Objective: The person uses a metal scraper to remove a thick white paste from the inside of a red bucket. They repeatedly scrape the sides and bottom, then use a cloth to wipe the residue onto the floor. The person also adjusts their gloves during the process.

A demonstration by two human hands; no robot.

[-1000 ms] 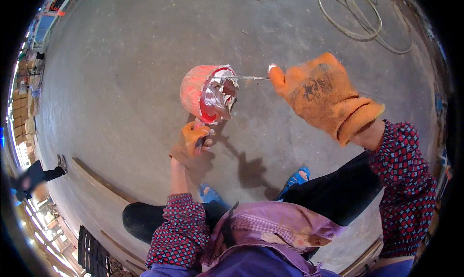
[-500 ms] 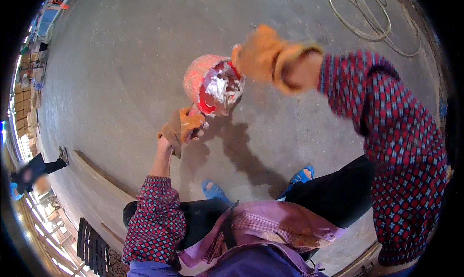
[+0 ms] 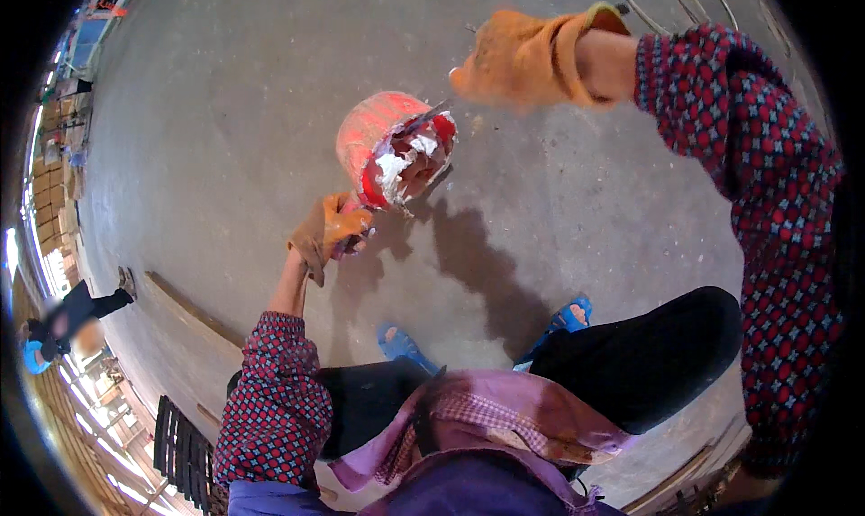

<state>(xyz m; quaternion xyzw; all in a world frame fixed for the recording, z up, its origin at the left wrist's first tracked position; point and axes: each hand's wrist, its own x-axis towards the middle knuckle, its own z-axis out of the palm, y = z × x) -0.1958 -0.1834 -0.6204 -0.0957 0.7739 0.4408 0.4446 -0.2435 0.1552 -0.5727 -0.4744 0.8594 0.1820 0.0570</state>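
A round red scoop-like container [image 3: 368, 138] hangs tilted above the floor, its mouth toward me. White, lumpy, crusted material [image 3: 393, 176] coats its rim and inside. My left hand [image 3: 332, 232], in an orange work glove, is closed round a short reddish grip at the container's lower edge. At the upper right, my right hand [image 3: 523, 61], also in an orange glove and blurred by motion, is closed. From its direction a thin, dark, blade-like tool [image 3: 427, 118] reaches to the container's upper rim. Where the tool meets the glove is too smeared to see clearly.
Grey concrete floor [image 3: 234, 156] spreads around my blue sandals [image 3: 404, 347]. A pale hose [image 3: 689, 3] lies coiled at the far right. To the left are a wooden plank [image 3: 194, 311], a dark slatted piece [image 3: 180, 457] and another person [image 3: 77, 318].
My right hand has moved up and to the right, off the container's rim, uncovering the thin tool. The container and my left hand have shifted slightly left, and the mouth shows a darker inside.
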